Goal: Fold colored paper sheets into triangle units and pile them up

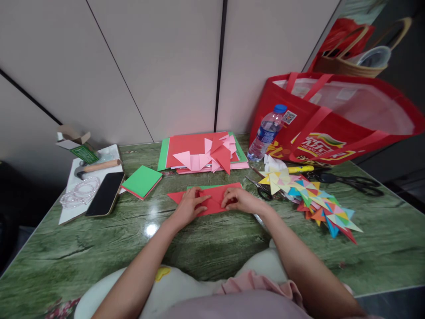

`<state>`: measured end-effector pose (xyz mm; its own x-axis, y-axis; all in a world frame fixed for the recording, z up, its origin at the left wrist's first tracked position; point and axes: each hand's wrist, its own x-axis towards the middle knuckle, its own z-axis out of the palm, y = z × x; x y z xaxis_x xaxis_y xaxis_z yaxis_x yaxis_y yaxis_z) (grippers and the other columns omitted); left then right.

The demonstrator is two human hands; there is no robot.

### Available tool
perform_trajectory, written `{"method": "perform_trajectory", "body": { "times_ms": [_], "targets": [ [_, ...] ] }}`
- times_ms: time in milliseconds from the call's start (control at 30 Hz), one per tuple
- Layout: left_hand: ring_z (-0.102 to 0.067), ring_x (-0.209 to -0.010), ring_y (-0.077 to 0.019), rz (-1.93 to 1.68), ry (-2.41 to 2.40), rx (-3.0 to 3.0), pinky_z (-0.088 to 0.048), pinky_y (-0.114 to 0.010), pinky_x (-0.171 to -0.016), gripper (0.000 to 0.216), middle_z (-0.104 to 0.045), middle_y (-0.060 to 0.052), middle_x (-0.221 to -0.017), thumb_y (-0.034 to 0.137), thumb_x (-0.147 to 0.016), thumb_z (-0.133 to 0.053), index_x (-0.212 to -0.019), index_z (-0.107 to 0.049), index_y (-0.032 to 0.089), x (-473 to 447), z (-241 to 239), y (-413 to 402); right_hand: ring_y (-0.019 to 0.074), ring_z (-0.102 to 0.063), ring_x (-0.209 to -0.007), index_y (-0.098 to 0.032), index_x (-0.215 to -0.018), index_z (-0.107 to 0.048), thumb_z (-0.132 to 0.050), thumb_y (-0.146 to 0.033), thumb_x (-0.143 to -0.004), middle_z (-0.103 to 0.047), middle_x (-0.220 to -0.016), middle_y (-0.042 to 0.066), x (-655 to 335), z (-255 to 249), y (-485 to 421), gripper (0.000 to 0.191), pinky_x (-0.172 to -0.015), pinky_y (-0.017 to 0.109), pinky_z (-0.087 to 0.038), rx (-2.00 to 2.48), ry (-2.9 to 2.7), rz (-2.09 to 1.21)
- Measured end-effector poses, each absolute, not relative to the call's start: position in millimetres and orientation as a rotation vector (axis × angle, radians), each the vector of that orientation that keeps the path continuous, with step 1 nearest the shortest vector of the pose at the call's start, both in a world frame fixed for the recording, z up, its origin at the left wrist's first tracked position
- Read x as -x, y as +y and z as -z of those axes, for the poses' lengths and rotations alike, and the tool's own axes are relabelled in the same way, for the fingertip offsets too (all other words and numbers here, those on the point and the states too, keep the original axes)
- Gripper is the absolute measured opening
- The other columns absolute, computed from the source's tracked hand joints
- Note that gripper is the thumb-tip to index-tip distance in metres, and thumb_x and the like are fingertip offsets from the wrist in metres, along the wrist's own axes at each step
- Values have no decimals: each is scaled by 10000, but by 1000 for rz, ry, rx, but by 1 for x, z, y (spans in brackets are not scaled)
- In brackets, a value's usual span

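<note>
A folded sheet of red paper (212,204) lies on the table in front of me, with a pointed flap reaching out to the left. A strip of green paper shows along its far edge. My left hand (188,205) holds the left half down, thumb and fingertips against the sheet. At the right half, my right hand (239,199) has its thumb and index finger pinched together on the red paper. Just beyond, pink and red folded paper pieces (199,161) rest on a stack of red and green sheets (186,144).
To the left are square green paper (142,180), a phone (105,194), beads (79,192), a wooden-handled tool (101,165) and a small box (83,148). To the right stand a water bottle (265,137), scissors (262,190), colourful folded paper (315,195) and a red bag (305,133).
</note>
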<state>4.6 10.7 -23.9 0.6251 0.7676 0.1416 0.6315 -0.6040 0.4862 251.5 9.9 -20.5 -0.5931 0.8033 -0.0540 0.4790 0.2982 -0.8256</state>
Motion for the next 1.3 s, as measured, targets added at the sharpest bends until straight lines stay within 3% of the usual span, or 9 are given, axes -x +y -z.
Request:
{"method": "perform_trajectory", "body": {
  "times_ms": [467, 1300],
  "targets": [
    [-457, -1063, -229, -490, 1106, -2457, -416, -433, -939, 394, -442, -75, -1172, 249, -781, -643, -1171, -598, 292, -5, 23, 11, 142, -553, -779, -186, -825, -739, -636, -84, -670, -579, -859, 31, -254, 21, 12, 212, -712, 237, -434, 1157, -2247, -1228],
    [-449, -1049, -227, -478, 1112, -2449, -415, -438, -931, 406, -435, -70, -1166, 257, -779, -647, -1178, -590, 306, -4, 25, 12, 148, -564, -797, -204, -830, -726, -637, -180, -732, -587, -882, 32, -251, 20, 9, 135, -741, 252, -431, 1196, -2260, -1188]
  ]
}}
